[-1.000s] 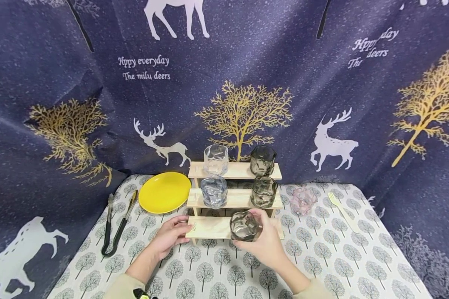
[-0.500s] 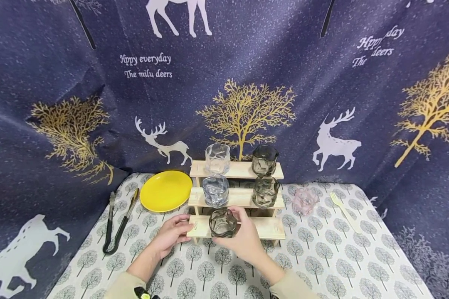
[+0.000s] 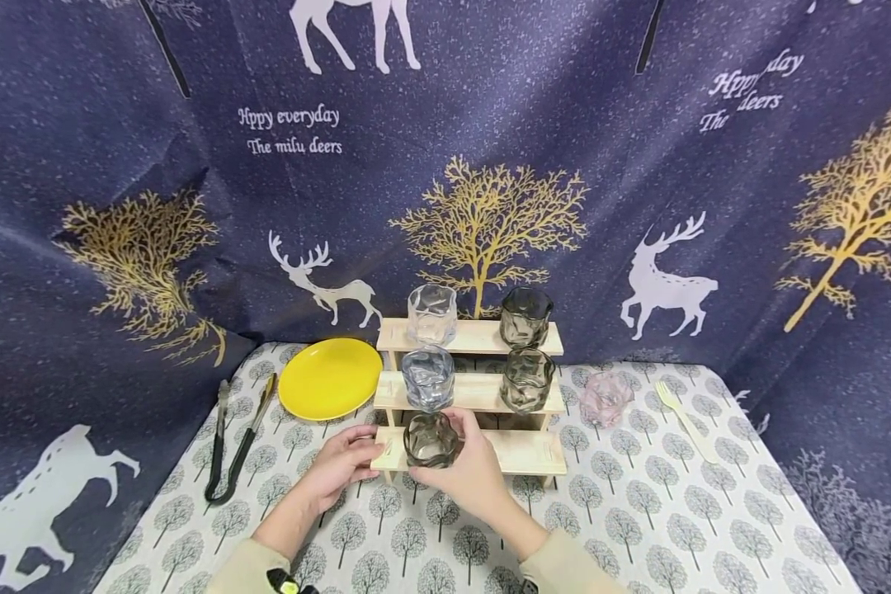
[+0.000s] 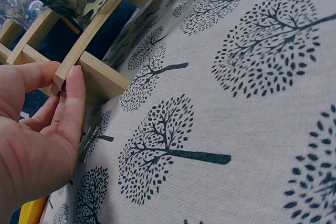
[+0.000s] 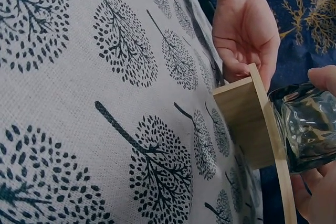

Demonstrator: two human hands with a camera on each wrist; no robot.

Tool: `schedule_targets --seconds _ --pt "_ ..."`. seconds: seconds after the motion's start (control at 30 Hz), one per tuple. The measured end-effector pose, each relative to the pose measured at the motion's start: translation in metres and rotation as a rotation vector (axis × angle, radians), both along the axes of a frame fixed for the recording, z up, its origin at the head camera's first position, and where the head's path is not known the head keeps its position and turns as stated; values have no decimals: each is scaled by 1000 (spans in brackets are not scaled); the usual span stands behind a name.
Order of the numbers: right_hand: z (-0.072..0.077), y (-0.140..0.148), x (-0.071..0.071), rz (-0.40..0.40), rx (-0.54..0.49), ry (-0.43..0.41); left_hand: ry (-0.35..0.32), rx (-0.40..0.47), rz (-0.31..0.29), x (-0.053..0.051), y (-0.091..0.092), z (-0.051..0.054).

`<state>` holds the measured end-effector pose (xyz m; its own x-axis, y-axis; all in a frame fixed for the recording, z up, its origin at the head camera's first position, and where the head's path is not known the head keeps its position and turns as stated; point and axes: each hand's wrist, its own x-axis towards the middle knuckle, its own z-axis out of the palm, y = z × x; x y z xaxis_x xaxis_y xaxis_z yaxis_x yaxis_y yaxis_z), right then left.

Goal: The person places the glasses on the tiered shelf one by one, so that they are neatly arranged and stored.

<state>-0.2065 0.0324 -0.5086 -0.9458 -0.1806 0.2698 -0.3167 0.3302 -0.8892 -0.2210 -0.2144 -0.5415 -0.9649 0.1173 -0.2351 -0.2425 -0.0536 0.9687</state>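
In the head view a three-step wooden rack [image 3: 520, 452] stands mid-table. My left hand [image 3: 339, 459] pinches the left end of its lowest step; the left wrist view shows thumb and fingers on either side of the board. A smoky grey glass [image 3: 429, 441] is upright on the left part of that step, gripped by my right hand [image 3: 464, 466] from its right side. On the middle step are a bluish glass [image 3: 427, 379] at left and a grey glass [image 3: 527, 381] at right. The top step carries a clear glass [image 3: 432, 315] and a dark glass [image 3: 525, 318].
A yellow plate [image 3: 330, 379] lies left of the rack, with black-handled tongs [image 3: 239, 445] farther left. To the right are a pink glass [image 3: 605, 399] and a pale yellow fork [image 3: 685, 419]. A dark blue printed cloth [image 3: 445, 99] hangs behind the table.
My right hand has moved the smoky glass leftward along the lowest step, from its right half to its left part. The left hand has kept its hold on the step's end.
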Motion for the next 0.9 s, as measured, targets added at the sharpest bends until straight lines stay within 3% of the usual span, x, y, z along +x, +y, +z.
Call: schedule_targets --seconds 0.23,0.57,0.73,0.9 --pt "0 1 0 5 27 -25 0 5 0 0 -1 -1" --pt "1 16 3 86 -2 -49 3 26 1 1 0 -1" --pt "-2 35 8 100 -29 11 2 28 -11 1 -1 -1" --pt "-2 58 12 65 -24 139 6 25 -14 0 -1 -1"
